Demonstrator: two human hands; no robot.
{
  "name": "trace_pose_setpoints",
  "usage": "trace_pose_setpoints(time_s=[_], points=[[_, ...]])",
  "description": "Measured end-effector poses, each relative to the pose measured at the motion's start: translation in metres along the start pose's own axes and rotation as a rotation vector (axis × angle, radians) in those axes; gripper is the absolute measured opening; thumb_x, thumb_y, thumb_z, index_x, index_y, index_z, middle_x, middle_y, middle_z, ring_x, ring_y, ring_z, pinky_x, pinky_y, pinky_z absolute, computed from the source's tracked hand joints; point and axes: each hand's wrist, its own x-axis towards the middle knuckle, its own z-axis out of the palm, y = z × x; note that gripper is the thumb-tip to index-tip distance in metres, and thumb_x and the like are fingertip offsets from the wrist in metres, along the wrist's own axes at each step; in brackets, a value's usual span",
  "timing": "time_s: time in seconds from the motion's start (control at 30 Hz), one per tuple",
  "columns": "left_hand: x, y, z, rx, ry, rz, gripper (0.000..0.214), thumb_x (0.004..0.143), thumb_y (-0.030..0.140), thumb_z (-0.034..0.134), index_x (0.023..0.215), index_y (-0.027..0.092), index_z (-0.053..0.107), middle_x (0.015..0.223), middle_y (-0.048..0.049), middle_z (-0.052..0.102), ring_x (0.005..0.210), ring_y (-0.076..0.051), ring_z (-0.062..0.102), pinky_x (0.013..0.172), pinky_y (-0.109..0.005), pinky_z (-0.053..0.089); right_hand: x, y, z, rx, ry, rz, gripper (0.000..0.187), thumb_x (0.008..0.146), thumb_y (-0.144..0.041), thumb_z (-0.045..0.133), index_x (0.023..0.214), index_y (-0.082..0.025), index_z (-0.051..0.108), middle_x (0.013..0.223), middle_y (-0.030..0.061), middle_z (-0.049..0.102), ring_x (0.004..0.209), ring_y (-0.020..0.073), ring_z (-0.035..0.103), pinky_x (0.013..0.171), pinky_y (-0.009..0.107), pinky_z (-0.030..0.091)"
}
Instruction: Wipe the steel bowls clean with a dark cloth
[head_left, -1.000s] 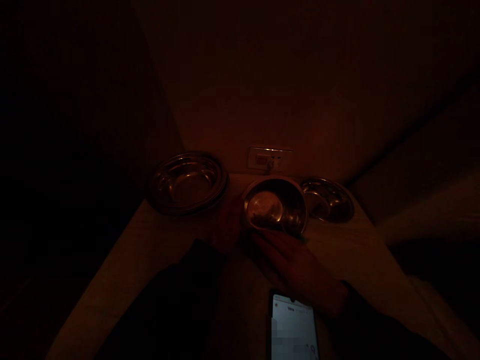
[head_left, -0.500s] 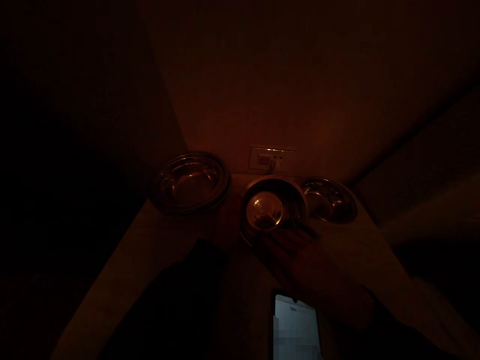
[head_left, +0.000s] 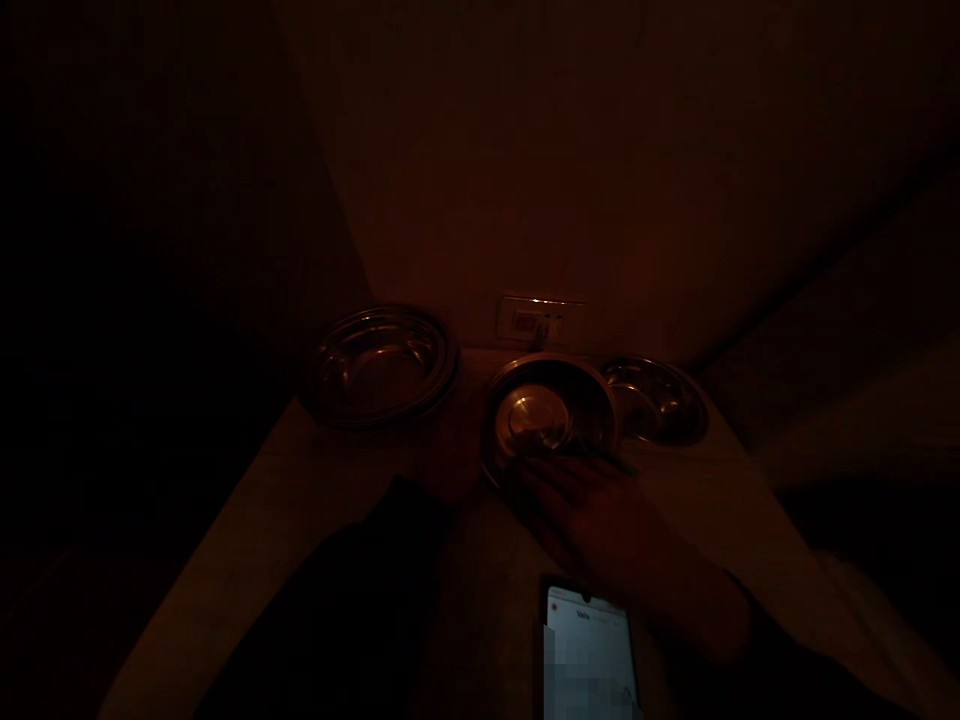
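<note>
A shiny round metal bowl (head_left: 592,395) stands on the table, a bright reflection on its bottom. My right hand (head_left: 600,515) reaches over its near rim from the lower right. Its fingers are stretched out toward the inside of the bowl, and their tips are lost in shadow. At the bowl's left side is my left hand (head_left: 450,455), very dim below a dark sleeve. It is close against the rim, but its fingers are too dark to make out.
Wide metal dishes (head_left: 382,375), apparently stacked, stand at the back left. Another metal dish (head_left: 664,400) is right of the bowl. A lit phone (head_left: 589,650) lies near the front of the pale table (head_left: 225,560). A socket plate (head_left: 540,320) is on the wall behind.
My right hand has shifted very slightly at the near rim, and the reflection in the bowl looks a little different. The left hand stays beside the bowl.
</note>
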Motion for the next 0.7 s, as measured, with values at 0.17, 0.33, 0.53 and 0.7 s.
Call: trace_pose_setpoints(time_s=[0.17, 0.33, 0.53, 0.7], points=[[0.0, -0.001, 0.001, -0.079, -0.053, 0.051, 0.047, 0.097, 0.039, 0.027, 0.105, 0.018, 0.068, 0.098, -0.0047, 0.074, 0.091, -0.018, 0.068, 0.083, -0.026, 0.053, 0.001, -0.001, 0.005, -0.001, 0.007, -0.008, 0.041, 0.09, -0.022, 0.05, 0.129, -0.008, 0.054, 0.123, 0.0153, 0.063, 0.109, 0.0318, 0.06, 0.092, 0.051, 0.051], [0.004, -0.011, 0.002, 0.078, 0.062, 0.059, 0.044, 0.095, 0.038, 0.032, 0.105, 0.014, 0.068, 0.103, -0.0101, 0.072, 0.101, -0.023, 0.066, 0.094, -0.035, 0.05, 0.016, -0.01, 0.019, 0.049, 0.138, -0.01, 0.044, 0.096, -0.025, 0.04, 0.132, -0.003, 0.05, 0.128, 0.0191, 0.059, 0.113, 0.0316, 0.057, 0.093, 0.048, 0.051], [0.002, -0.014, 0.002, 0.151, 0.075, 0.083, 0.042, 0.093, 0.038, 0.036, 0.113, 0.015, 0.064, 0.106, -0.0116, 0.071, 0.103, -0.024, 0.065, 0.097, -0.039, 0.048, 0.019, -0.012, 0.022, 0.071, 0.171, -0.013, 0.044, 0.097, -0.028, 0.04, 0.132, -0.003, 0.05, 0.127, 0.0201, 0.059, 0.113, 0.0311, 0.057, 0.092, 0.048, 0.051], [0.003, -0.012, 0.002, 0.161, 0.06, 0.094, 0.042, 0.095, 0.037, 0.032, 0.104, 0.017, 0.068, 0.092, -0.0083, 0.073, 0.093, -0.021, 0.067, 0.092, -0.035, 0.05, 0.014, -0.009, 0.011, 0.053, 0.084, 0.005, 0.041, 0.095, -0.026, 0.044, 0.131, -0.007, 0.052, 0.125, 0.0179, 0.061, 0.11, 0.0293, 0.059, 0.091, 0.048, 0.051]])
